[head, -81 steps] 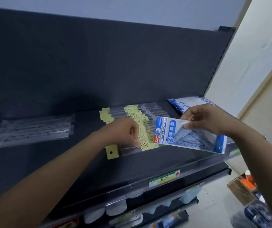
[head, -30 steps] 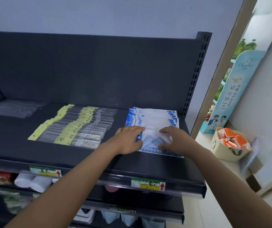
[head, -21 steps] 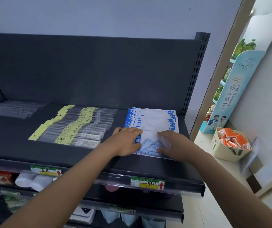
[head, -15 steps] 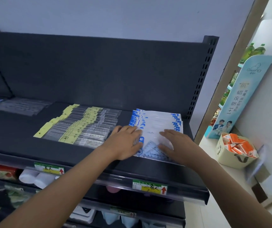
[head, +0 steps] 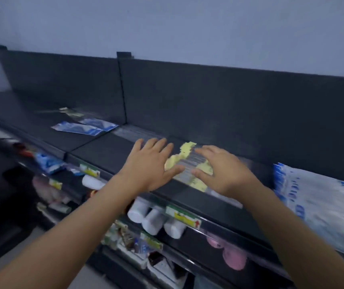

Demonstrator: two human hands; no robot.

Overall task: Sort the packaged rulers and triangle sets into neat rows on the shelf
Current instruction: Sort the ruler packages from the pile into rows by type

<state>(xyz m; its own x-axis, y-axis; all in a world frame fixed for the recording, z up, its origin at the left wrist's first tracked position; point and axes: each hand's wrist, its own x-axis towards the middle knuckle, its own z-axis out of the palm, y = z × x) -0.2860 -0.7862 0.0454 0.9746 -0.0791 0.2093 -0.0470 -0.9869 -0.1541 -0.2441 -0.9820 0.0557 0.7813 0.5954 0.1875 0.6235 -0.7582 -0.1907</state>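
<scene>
Both hands are spread flat with straight fingers and grip nothing. The left hand (head: 149, 164) sits at nine o'clock of the row of packaged rulers (head: 187, 163), its thumb at the row's near-left edge. The right hand (head: 224, 171) covers the row's three o'clock end. The view is blurred, so I cannot tell whether they press on the plastic or hover just over it.

The placing reads as a squaring-up move. With one hand at either end, the overlapped sleeves can be pushed together and kept flat, which slippery sleeves need. Flat hands also spread the load, so the yellow header cards (head: 184, 150) should not buckle.

The rulers lie on the top shelf (head: 108, 151), fanned so that the yellow headers show, in a row running from the back panel (head: 229, 105) toward the front. At three o'clock from the hands, apart from the rulers, the blue-and-white triangle sets (head: 321, 203) lie in their own overlapped stack, which looks already ordered. At ten o'clock, past the upright divider (head: 122, 90), a few blue packs (head: 84, 127) lie loose and askew. Clear sleeves (head: 131, 132) lie at eleven o'clock, near the back panel. In my judgement these last two lots are what remains to sort.
</scene>
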